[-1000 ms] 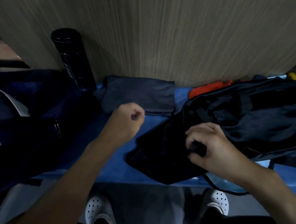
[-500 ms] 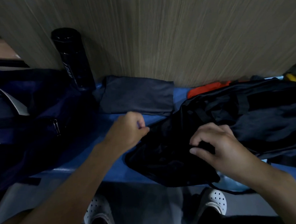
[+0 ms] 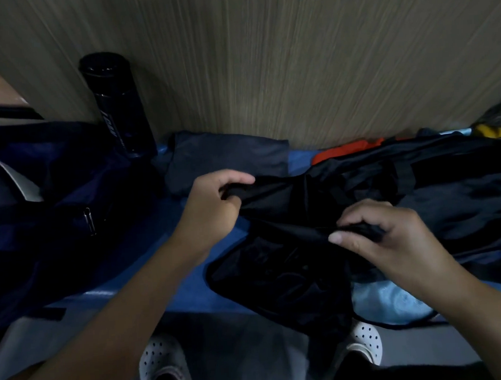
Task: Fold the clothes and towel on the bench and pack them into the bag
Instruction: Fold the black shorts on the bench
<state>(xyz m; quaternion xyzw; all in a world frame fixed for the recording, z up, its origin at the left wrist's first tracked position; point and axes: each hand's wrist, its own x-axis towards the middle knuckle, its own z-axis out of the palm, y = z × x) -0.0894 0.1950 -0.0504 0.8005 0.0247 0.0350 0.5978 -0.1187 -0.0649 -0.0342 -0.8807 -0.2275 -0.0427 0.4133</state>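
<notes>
**Both hands pinching a black garment at the tabletop's front**

Left hand (image 3: 212, 205) curls its fingers and thumb round a bunched corner of the black garment (image 3: 283, 278), knuckles toward the wall. Right hand (image 3: 391, 240) pinches another fold of the same cloth between thumb and curled fingers, nearer the person and further right. Between the two grips the fabric is drawn into a ridge, so its long axis runs left to right across the view, slanting a little toward the person at the right end. Below that ridge the garment sags in a loose dark lobe that lies on the blue tabletop (image 3: 175, 269) and droops over its front edge.

Just behind the left hand lies a folded grey garment (image 3: 230, 159), flat, its long side parallel to the wooden wall panel (image 3: 294, 56) and its back edge against it. Right of it a dark heap (image 3: 447, 194) of cloth and straps spreads along the tabletop, touching the black garment, with an orange cloth (image 3: 343, 151) showing behind it and a yellow item (image 3: 493, 130) at the far right. A light blue cloth (image 3: 394, 301) peeks out under the right wrist.

Further left, a navy bag (image 3: 55, 200) with a zip pull fills the tabletop's left end, and a black bottle (image 3: 117, 104) stands upright against the wall beside it. White perforated shoes (image 3: 162, 363) show on the floor below.
</notes>
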